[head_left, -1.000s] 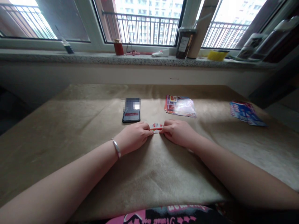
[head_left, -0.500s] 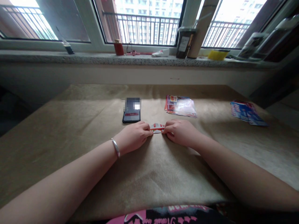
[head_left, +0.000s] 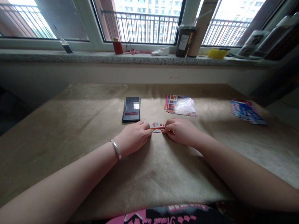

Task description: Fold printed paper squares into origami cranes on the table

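A narrow strip of folded printed paper (head_left: pixel 157 126), white with red marks and a coloured lower edge, lies on the table between my hands. My left hand (head_left: pixel 136 135), with a silver bangle at the wrist, has its fingers closed on the left end of the paper. Gripping the right end, my right hand (head_left: pixel 181 130) has thumb and fingers pinched together. Both ends of the strip are hidden under my fingers. Just beyond my left hand lies a phone (head_left: pixel 131 109), its screen partly blurred.
A stack of glossy flyers (head_left: pixel 181 105) lies past my right hand. Farther right are several blue flyers (head_left: pixel 247 112). The tan table covering (head_left: pixel 149 183) reaches back to a wall below a stone windowsill (head_left: pixel 144 59), which holds a red lighter-like object (head_left: pixel 117 47) and a dark canister (head_left: pixel 184 42).
The left fingertips have drawn slightly back to the left along the paper's lower edge. Both hands stay on the strip; the whole view has shifted very slightly.
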`<state>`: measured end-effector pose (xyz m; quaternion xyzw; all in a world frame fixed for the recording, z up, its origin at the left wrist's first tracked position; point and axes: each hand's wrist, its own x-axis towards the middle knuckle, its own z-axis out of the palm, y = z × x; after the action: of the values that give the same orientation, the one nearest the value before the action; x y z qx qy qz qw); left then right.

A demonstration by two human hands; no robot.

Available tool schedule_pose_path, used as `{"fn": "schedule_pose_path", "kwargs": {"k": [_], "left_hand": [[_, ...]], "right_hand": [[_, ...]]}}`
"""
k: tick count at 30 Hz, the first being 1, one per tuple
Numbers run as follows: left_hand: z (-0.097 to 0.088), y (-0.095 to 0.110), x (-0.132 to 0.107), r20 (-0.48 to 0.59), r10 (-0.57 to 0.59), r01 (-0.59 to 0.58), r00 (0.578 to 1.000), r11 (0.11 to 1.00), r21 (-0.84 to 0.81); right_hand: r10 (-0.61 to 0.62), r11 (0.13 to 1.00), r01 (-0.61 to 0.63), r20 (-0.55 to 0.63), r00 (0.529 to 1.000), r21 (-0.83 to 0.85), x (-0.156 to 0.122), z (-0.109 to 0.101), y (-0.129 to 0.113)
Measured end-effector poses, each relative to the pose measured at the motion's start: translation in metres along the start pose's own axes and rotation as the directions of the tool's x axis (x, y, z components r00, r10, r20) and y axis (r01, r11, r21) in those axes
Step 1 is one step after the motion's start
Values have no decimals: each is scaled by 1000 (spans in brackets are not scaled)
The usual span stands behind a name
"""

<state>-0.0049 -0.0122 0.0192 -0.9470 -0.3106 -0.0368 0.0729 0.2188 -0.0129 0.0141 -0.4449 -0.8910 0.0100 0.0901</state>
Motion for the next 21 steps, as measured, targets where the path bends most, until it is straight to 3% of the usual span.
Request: {"fn": "schedule_pose_path", "kwargs": {"k": [5, 9, 14, 17, 21], "left_hand": [[3, -4, -1, -18, 43, -44, 999, 999, -15], [6, -15, -2, -58, 37, -44, 998, 990, -133], [9, -21, -2, -70, 29, -44, 997, 970, -239], [8, -11, 0, -80, -33, 16, 996, 977, -210], [5, 1, 0, -57, -32, 27, 998, 996, -89]], "right_hand": [[24, 999, -24, 6, 1000, 35, 0, 0, 2], [50, 993, -55, 52, 997, 102, 1, -1, 6], [15, 1000, -15, 36, 999, -1, 2, -3, -1], [-40, 996, 42, 31, 999, -78, 1, -3, -8], [-74, 990, 76, 25, 997, -122, 1, -2, -12]]}}
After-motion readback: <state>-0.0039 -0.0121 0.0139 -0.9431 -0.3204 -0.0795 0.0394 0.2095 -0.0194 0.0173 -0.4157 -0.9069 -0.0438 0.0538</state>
